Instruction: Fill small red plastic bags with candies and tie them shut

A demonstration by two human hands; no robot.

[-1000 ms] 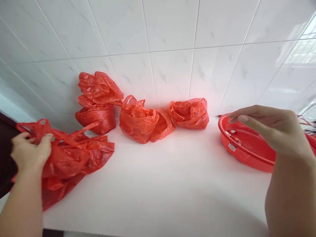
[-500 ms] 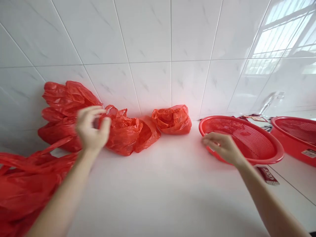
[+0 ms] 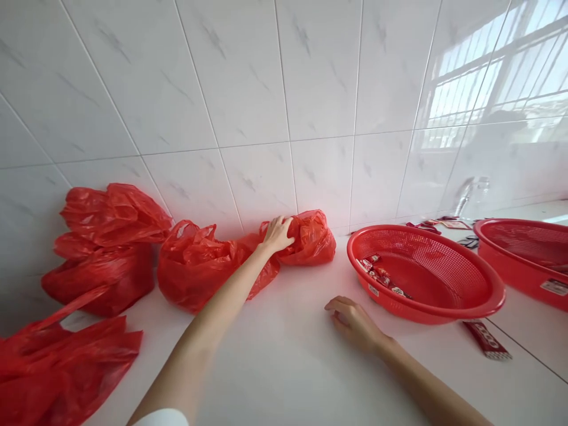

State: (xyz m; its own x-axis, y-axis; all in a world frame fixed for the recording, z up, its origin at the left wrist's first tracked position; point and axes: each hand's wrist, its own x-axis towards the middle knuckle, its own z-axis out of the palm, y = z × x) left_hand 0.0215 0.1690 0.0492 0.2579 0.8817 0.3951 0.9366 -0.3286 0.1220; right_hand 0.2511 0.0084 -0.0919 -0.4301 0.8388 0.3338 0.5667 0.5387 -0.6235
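Observation:
My left hand (image 3: 278,232) reaches across the white counter and its fingers close on the top of a small red plastic bag (image 3: 313,238) against the tiled wall. My right hand (image 3: 354,322) rests on the counter with loosely curled fingers and nothing in it, just left of a red mesh basket (image 3: 448,299). A few small red wrapped items (image 3: 376,272) lie inside the basket at its left side.
More red plastic bags stand along the wall: a middle one (image 3: 195,269), a stacked one (image 3: 104,248) at the left, and a flat one (image 3: 62,367) at the front left. A second red basket (image 3: 528,260) is at the right. A red packet (image 3: 487,339) lies on the counter.
My left hand moved right from the middle bag to the small bag and took hold of it. My right hand came down from the basket rim onto the counter. The view shifted right.

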